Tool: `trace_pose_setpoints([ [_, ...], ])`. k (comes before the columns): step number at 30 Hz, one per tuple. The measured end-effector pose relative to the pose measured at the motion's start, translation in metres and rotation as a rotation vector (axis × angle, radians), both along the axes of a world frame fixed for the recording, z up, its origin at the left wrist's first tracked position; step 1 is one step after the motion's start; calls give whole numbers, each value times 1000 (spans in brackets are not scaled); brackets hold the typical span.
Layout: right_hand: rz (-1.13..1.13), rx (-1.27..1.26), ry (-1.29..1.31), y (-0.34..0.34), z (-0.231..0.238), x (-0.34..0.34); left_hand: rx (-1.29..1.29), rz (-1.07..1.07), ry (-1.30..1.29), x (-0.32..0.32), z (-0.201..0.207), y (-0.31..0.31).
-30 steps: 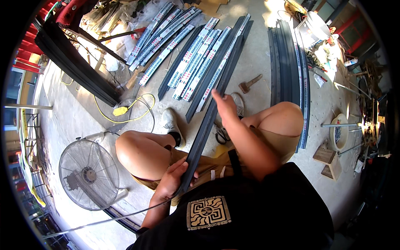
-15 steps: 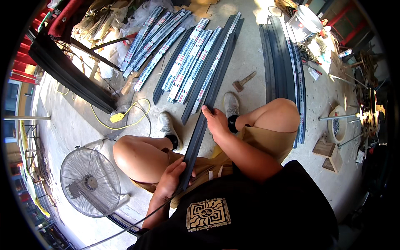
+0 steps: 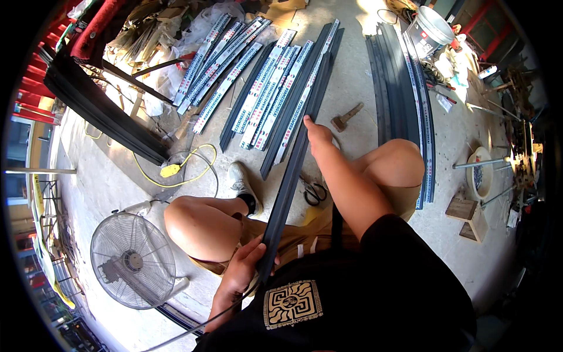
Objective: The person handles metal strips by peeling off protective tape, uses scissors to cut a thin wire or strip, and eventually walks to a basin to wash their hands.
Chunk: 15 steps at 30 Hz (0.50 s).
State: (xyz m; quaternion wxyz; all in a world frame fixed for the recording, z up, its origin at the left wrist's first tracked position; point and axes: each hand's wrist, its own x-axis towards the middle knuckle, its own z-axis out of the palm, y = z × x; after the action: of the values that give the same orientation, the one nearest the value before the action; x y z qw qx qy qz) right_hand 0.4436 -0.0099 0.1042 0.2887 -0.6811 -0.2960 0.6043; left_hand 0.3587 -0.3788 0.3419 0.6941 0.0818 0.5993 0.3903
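Note:
A long dark metal strip (image 3: 291,176) runs from my lap out over the concrete floor toward the pile of strips. My left hand (image 3: 244,268) grips its near end against my thigh. My right hand (image 3: 315,134) is stretched forward and closed on the strip's right edge, about halfway along it. Just beyond lie several more dark strips with white printed film (image 3: 267,97), side by side on the floor. I sit low with both bare knees raised, a white shoe (image 3: 239,178) under the strip.
Scissors (image 3: 315,192) lie by my right knee and a hammer (image 3: 346,116) beyond them. A white fan (image 3: 134,259) stands at my left, with a yellow cable (image 3: 189,167) near it. More dark strips (image 3: 404,82) curve along the right, by a white bucket (image 3: 433,30). Wooden blocks (image 3: 468,217) sit far right.
My right hand slid back along the strip half a second ago and has now moved forward again. My left hand kept its grip on the near end.

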Motion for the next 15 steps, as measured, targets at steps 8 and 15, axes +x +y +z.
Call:
trace_pose_setpoints([
  [8, -76, -111, 81, 55, -47, -11, -9, 0, 36, -1, 7, -7],
  [15, -68, -71, 46, 53, -59, -13, -31, 20, 31, 1, 0, -11],
])
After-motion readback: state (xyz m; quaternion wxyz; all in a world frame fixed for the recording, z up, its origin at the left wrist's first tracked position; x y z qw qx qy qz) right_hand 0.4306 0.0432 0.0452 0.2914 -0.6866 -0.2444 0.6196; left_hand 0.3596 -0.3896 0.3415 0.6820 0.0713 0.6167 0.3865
